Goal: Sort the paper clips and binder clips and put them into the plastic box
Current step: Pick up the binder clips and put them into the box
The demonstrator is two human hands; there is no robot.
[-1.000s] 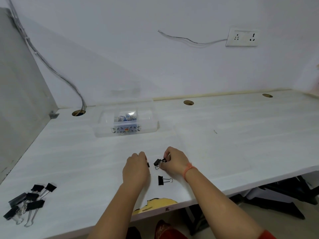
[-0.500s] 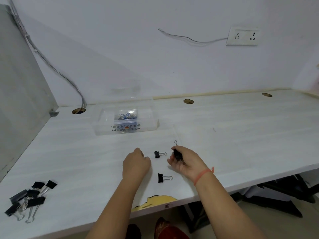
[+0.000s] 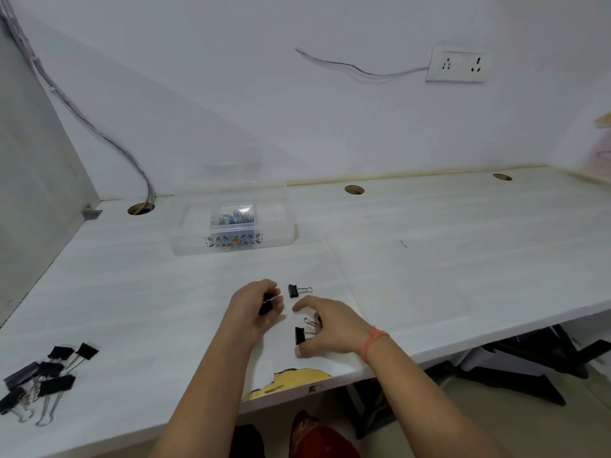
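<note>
The left hand [image 3: 253, 309] is curled around a small black binder clip [image 3: 266, 305], fingers closed on it just above the white tabletop [image 3: 429, 259]. The right hand [image 3: 330, 328] is spread, fingers apart, arched over a second black binder clip [image 3: 300, 336] that lies on the tabletop near the front edge; the fingertips sit at its wire handles, but whether they grip cannot be told. A wire loop shows under the palm (what it belongs to is unclear). An orange band [image 3: 372, 342] circles the right wrist.

A third black clip [image 3: 293, 290] lies free on the tabletop just beyond both hands, its wire handles pointing right.

The clear plastic box [image 3: 274, 238] stands farther back, near the wall, well apart from the hands. Blue paper clips [image 3: 235, 218] fill its middle compartment — the side compartments appear bare.

At the far left front of the tabletop lies a loose pile of larger black binder clips [image 3: 49, 375], handles tangled together. A chipped patch [image 3: 297, 378] — yellowish — shows on the front edge between the forearms.
</note>
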